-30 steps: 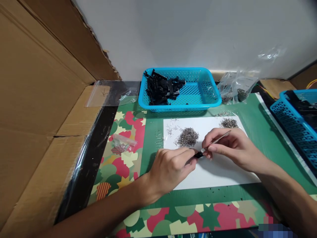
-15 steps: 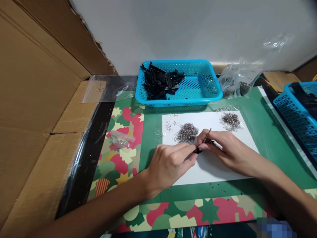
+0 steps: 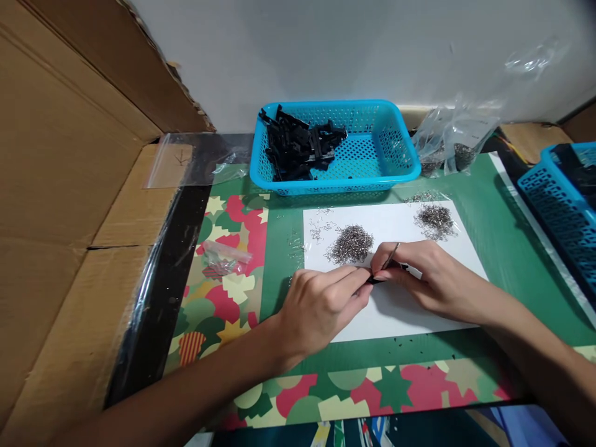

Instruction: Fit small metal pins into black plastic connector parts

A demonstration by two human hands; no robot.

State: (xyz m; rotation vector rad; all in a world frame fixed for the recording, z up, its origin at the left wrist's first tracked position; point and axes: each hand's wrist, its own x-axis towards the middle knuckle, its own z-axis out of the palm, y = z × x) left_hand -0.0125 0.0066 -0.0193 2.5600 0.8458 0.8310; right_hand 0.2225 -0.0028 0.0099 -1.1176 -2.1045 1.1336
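My left hand point(image 3: 321, 304) and my right hand point(image 3: 419, 276) meet over a white sheet of paper point(image 3: 419, 310). The left fingers pinch a small black plastic part point(image 3: 372, 279). Closed around a thin metal tool point(image 3: 391, 255), the right fingers hold its tip against that part. Just beyond the hands lies a pile of tiny metal springs point(image 3: 351, 243), and a smaller pile point(image 3: 434, 219) sits at the sheet's far right corner.
A blue basket point(image 3: 395, 155) with black plastic parts point(image 3: 298, 149) stands behind the paper. A second blue basket point(image 3: 559, 198) is at the right edge. Clear bags point(image 3: 449, 146) lie behind, a small bag point(image 3: 223, 261) at left. Cardboard walls point(image 3: 69, 186) close the left side.
The right hand has tipped the metal tool from lying nearly flat to standing steeper and drawn closer to the left hand. The camera view has shifted slightly downward.
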